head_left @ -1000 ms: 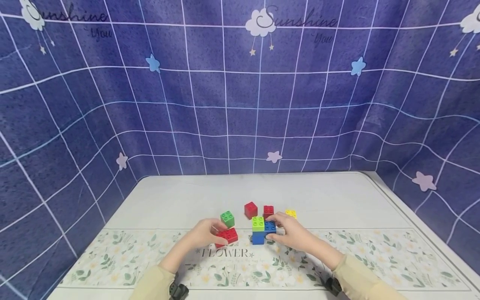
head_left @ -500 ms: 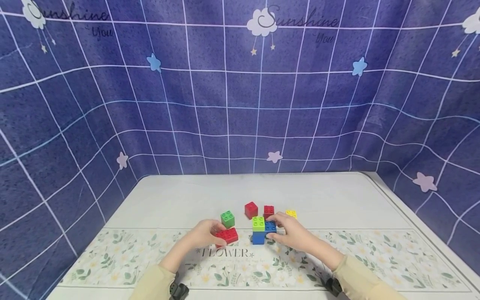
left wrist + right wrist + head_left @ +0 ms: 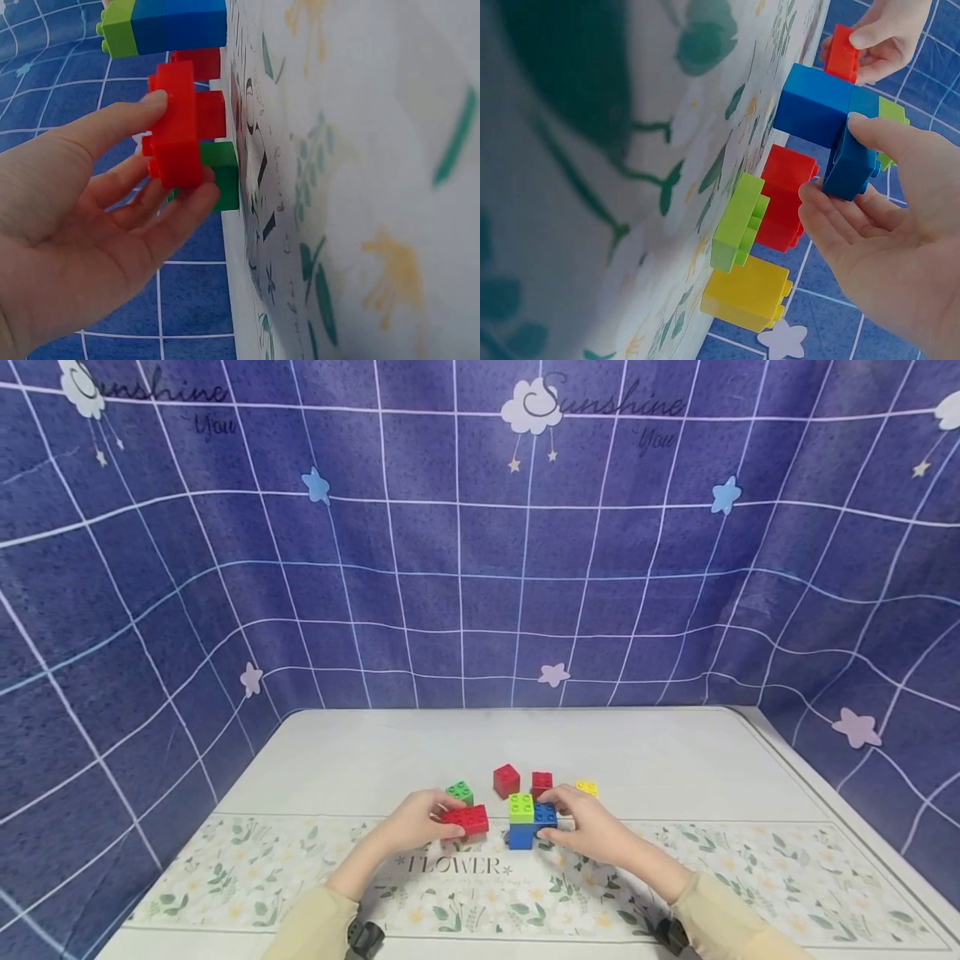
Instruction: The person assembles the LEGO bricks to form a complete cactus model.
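Red brick [image 3: 180,131] sits clamped between thumb and fingers of the left hand [image 3: 418,820]; the right hand [image 3: 591,828] pinches a blue brick [image 3: 847,166]. Best to keep red level, fingertips clear of its top.

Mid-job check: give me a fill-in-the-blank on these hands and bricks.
1. The left hand grips a long brick coloured ____.
2. The right hand pinches the dark blue brick; at the stack's ____ sits the lime-green brick.
3. In the right wrist view, the lowest brick is ____.
4. The floral strip's large printed word is ____.

Missing words: red; top; yellow; FLOWER.
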The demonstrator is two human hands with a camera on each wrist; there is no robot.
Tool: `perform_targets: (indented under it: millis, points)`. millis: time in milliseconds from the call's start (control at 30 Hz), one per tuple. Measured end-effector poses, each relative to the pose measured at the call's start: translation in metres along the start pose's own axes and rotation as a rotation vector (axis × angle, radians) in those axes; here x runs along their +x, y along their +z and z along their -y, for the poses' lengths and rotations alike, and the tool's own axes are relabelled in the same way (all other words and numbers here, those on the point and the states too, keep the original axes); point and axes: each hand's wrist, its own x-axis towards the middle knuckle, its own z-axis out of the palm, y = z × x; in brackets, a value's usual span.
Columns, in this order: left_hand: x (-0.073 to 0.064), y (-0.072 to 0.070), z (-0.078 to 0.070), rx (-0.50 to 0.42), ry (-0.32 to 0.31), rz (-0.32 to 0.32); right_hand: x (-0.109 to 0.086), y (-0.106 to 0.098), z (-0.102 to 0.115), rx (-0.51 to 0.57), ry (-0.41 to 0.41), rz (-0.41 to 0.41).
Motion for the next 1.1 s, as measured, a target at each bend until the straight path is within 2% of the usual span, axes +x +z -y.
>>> perform_targets:
  millis: [300, 733, 1100]
  points:
    - [0.000, 0.001, -0.006, -0.032, 0.064, -0.038, -0.001, 0.000, -0.001, 0.006, 0.037, 0.003]
    - [0.005, -0.001, -0.015, -0.074, 0.116, -0.095, 0.002, 0.000, -0.002, -0.006, 0.020, 0.006]
    - [0.009, 0.001, -0.019, -0.147, 0.117, -0.143, 0.001, 0.000, 0.000, -0.002, 0.055, 0.011]
